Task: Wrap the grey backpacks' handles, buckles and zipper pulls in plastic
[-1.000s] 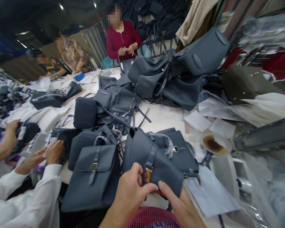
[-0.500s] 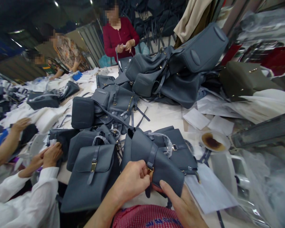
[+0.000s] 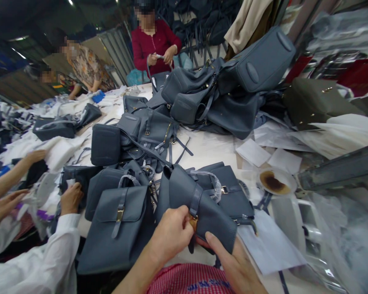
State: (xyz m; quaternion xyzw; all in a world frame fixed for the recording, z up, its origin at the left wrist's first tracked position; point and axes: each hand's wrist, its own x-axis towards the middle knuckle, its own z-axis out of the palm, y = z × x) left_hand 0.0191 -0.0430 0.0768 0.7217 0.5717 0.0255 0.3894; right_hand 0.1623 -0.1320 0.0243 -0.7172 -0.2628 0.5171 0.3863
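Observation:
In front of me a dark blue-grey backpack [image 3: 184, 188] lies with its flap [image 3: 219, 224] lifted toward me. My left hand [image 3: 173, 228] is closed, with thumb and fingers pinched at the gold-coloured buckle [image 3: 193, 223] below the flap's strap [image 3: 196, 200]. Its fingertips hide part of the buckle. My right hand [image 3: 230, 257] grips the flap's lower edge, thumb on top and fingers underneath, mostly out of sight. Left of my hands a similar backpack [image 3: 115, 232] stands with its flap down and strap fastened. Another backpack [image 3: 230, 188] with a plastic-wrapped handle lies just behind the flap.
More bags [image 3: 199, 94] are heaped across the table. At right sit a dish of brown liquid [image 3: 274, 181], a white paper sheet [image 3: 271, 245] and a metal bar [image 3: 340, 169]. A co-worker's hand [image 3: 70, 198] works close on the left; a person in red [image 3: 155, 45] stands opposite.
My hands stay almost in place at the buckle and flap. On the left, a co-worker's two hands have moved apart. The person in red has shifted their hands slightly.

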